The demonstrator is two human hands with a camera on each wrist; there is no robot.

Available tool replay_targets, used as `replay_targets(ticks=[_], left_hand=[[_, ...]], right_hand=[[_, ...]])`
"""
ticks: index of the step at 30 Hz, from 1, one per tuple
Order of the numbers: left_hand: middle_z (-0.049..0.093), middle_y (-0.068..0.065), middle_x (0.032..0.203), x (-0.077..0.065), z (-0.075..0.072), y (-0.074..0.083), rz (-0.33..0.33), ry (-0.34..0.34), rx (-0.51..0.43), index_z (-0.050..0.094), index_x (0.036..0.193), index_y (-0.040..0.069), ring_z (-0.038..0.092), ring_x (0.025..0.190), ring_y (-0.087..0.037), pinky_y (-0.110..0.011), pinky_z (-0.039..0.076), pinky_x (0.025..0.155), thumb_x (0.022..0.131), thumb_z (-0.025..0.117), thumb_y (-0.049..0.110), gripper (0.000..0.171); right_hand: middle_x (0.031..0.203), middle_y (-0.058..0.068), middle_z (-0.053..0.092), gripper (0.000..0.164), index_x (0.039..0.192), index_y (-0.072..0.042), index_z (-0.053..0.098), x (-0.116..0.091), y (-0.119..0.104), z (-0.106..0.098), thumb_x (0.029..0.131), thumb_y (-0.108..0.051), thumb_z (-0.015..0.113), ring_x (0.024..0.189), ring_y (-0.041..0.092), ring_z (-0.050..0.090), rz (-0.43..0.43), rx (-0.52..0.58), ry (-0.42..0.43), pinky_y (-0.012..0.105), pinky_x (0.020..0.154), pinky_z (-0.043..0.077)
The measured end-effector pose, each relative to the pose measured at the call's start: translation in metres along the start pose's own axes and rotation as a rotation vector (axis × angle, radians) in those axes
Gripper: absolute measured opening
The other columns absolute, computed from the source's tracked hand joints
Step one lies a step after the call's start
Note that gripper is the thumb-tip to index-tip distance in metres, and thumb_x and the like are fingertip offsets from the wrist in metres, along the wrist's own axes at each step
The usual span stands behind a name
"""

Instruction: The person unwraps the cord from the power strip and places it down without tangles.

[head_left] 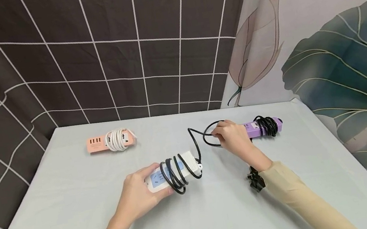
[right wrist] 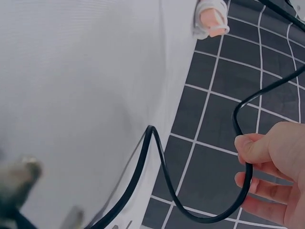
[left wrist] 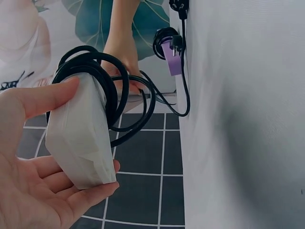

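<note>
My left hand (head_left: 135, 196) grips the near end of a white power strip (head_left: 157, 179) with blue socket panels, held above the table. Several loops of black cord (head_left: 174, 174) are wound round its other end. In the left wrist view its plain white underside (left wrist: 78, 136) shows, with thumb and fingers at opposite edges. To the right, my right hand (head_left: 233, 136) pinches the cord between thumb and fingertips, and the cord (right wrist: 247, 179) bends down past them in the right wrist view. The cord's length runs on to a black plug (left wrist: 179, 6) at the top of the left wrist view.
Behind the right hand lies a purple power strip (head_left: 253, 130) with its black cord bundled round it. An orange power strip (head_left: 96, 144) wrapped in white cord lies at the back left. Dark checked cloth (head_left: 117, 61) hangs behind the white table (head_left: 58, 214).
</note>
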State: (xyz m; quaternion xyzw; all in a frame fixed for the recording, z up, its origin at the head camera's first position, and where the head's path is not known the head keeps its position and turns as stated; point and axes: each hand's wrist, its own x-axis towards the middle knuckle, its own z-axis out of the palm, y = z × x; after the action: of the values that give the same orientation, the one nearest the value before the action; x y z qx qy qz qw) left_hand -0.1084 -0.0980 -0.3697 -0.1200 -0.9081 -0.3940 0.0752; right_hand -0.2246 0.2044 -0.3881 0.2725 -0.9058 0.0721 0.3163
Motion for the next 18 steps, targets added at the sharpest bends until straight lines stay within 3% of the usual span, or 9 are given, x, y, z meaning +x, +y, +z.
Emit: replay_targets(ticks=[9, 18], left_hand=[[0.072, -0.012, 0.106, -0.001, 0.004, -0.003, 0.012, 0.001, 0.006, 0.068, 0.117, 0.005, 0.064, 0.085, -0.016, -0.032, 0.050, 0.074, 0.060, 0.088, 0.035, 0.067], [0.072, -0.012, 0.107, -0.002, 0.005, -0.004, 0.006, -0.005, 0.016, 0.068, 0.116, 0.005, 0.065, 0.087, -0.017, -0.033, 0.050, 0.075, 0.059, 0.088, 0.031, 0.066]], right_hand=[[0.073, -0.001, 0.067, 0.014, 0.080, -0.012, 0.077, 0.009, 0.001, 0.000, 0.076, 0.001, 0.073, 0.065, 0.021, 0.062, 0.060, -0.007, -0.016, 0.033, 0.043, 0.045], [0.075, 0.001, 0.070, 0.014, 0.081, -0.011, 0.077, 0.019, 0.002, -0.002, 0.075, 0.000, 0.072, 0.067, 0.022, 0.064, 0.068, 0.004, 0.020, 0.035, 0.043, 0.045]])
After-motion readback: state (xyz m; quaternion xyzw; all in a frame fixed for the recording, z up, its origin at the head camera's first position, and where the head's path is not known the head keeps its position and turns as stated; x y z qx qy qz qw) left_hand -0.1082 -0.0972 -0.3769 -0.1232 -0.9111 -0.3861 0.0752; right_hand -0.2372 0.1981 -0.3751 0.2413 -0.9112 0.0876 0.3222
